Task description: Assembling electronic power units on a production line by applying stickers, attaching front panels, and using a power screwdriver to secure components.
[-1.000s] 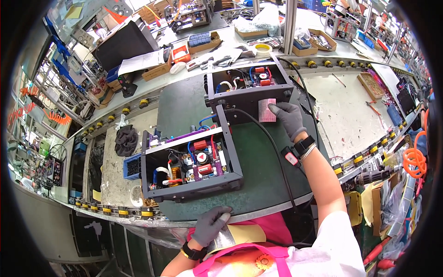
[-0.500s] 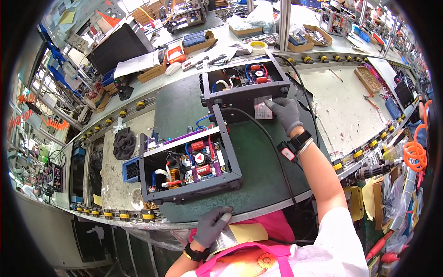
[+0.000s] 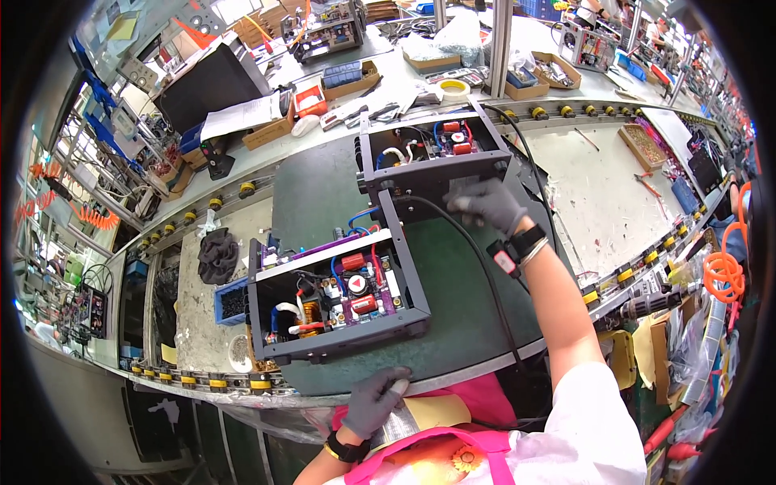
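Note:
My right hand [image 3: 491, 204], in a grey glove, is at the front panel of the far dark metal case [image 3: 420, 179]. Its fingers are smeared by motion and partly cover a silver label [image 3: 462, 185], so their closure is unclear. At the table's front edge my gloved left hand [image 3: 375, 402] is closed, thumb pressed on a label sheet [image 3: 436, 410] with yellowish backing, held against my body. A second open-topped case [image 3: 347, 343] stands nearer, left of centre; red components, a copper coil and wires show inside. A black cable [image 3: 465, 234] runs from the far case toward the front edge.
A green mat [image 3: 477, 323] lies under both cases. Left of the near case are a blue bin of small dark parts [image 3: 232, 303] and a dark cloth [image 3: 218, 255]. Roller tracks [image 3: 259, 378] border the work surface. Yellow tape [image 3: 454, 87] and papers lie at the back.
My right hand has moved slightly left and down, over the label that showed more fully before. The cases appear slightly shifted in the picture. My left hand stays on the label sheet.

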`<state>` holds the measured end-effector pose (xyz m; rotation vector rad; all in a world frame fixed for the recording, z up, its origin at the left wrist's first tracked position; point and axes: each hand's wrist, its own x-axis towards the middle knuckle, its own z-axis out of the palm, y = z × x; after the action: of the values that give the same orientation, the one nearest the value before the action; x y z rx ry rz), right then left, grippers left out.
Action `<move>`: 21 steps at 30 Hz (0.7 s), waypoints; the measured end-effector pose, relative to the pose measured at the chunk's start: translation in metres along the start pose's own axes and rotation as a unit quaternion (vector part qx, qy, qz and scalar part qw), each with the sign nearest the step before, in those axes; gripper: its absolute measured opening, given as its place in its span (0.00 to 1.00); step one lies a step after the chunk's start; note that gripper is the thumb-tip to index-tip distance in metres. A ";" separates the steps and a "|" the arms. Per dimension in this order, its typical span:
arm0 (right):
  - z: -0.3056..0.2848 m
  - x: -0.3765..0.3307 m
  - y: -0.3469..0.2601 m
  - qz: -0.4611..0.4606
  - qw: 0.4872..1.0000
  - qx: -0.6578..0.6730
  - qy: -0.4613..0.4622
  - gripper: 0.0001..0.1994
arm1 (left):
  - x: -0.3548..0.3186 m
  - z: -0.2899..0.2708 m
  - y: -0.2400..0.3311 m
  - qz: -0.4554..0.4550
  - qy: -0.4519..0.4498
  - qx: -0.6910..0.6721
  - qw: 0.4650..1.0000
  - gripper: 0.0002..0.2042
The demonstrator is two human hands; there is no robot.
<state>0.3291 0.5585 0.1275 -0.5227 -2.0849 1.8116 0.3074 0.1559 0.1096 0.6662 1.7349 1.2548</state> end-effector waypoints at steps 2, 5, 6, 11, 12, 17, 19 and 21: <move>0.011 -0.002 0.013 0.067 0.997 -0.041 0.007 0.12 | 0.000 0.000 -0.002 0.006 0.002 -0.007 1.000 0.13; 0.023 -0.009 0.015 0.148 0.979 -0.101 0.096 0.12 | 0.001 -0.001 -0.002 0.023 0.006 -0.001 1.000 0.11; 0.025 -0.018 0.009 0.119 0.986 -0.082 0.082 0.12 | 0.000 -0.002 0.001 0.024 -0.001 -0.008 1.000 0.12; 0.024 -0.108 -0.060 -0.006 0.999 -0.017 0.049 0.24 | -0.018 -0.009 0.031 0.066 0.086 -0.063 0.992 0.11; 0.028 -0.135 -0.073 -0.013 0.998 0.035 -0.047 0.25 | -0.022 -0.007 0.040 0.224 0.136 -0.024 0.965 0.11; 0.080 -0.217 -0.086 -0.010 0.945 -0.144 -0.294 0.18 | -0.020 0.006 0.074 0.469 0.164 0.111 0.861 0.12; 0.112 -0.239 -0.075 -0.001 0.967 -0.009 -0.255 0.18 | -0.016 0.019 0.080 0.509 0.123 0.120 0.843 0.16; 0.136 -0.256 -0.064 0.057 0.943 0.297 -0.142 0.18 | -0.011 0.034 0.082 0.541 0.136 0.118 0.822 0.17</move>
<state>0.4856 0.3096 0.1705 -0.2271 -1.5475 2.5634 0.3367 0.1916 0.1858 1.8708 1.7648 1.9473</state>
